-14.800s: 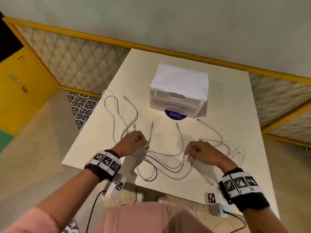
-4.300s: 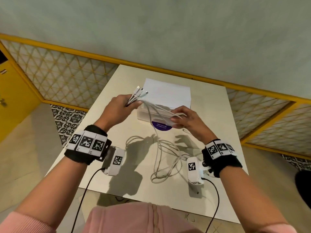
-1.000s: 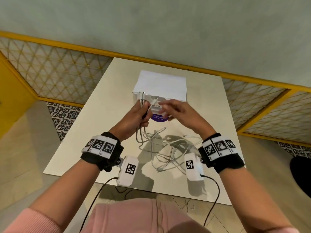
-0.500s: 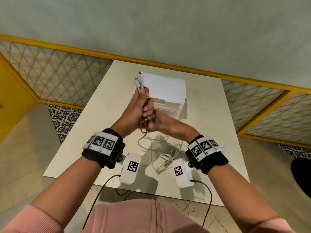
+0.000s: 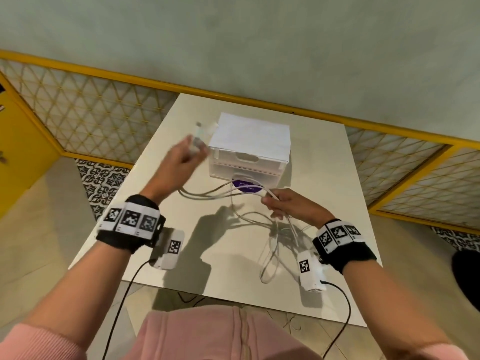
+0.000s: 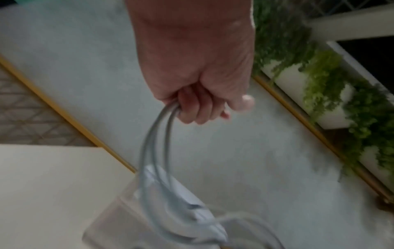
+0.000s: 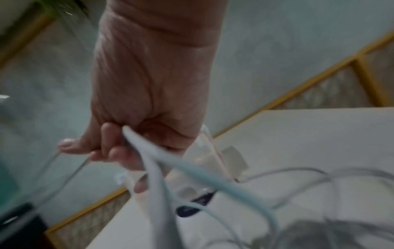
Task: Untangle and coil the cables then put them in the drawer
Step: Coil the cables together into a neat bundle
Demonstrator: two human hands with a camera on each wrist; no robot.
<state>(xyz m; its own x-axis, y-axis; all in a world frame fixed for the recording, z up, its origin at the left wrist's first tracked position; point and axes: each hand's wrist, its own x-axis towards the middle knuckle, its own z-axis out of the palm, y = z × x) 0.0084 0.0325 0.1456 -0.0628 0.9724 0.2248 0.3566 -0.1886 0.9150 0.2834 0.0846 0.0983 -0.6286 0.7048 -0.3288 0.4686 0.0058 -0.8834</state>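
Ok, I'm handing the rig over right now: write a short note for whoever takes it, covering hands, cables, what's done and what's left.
Left hand: raised beside the drawer unit, gripping the connector ends of the white cables.
Right hand: gripping the same cables further along, near the purple sticker.
Cables: strands stretch between the hands; the rest lies in a loose tangle on the table below the right wrist.
Done: ends gathered in one hand.
Left: finish untangling, coil, open a drawer (both look shut), put the cables in.
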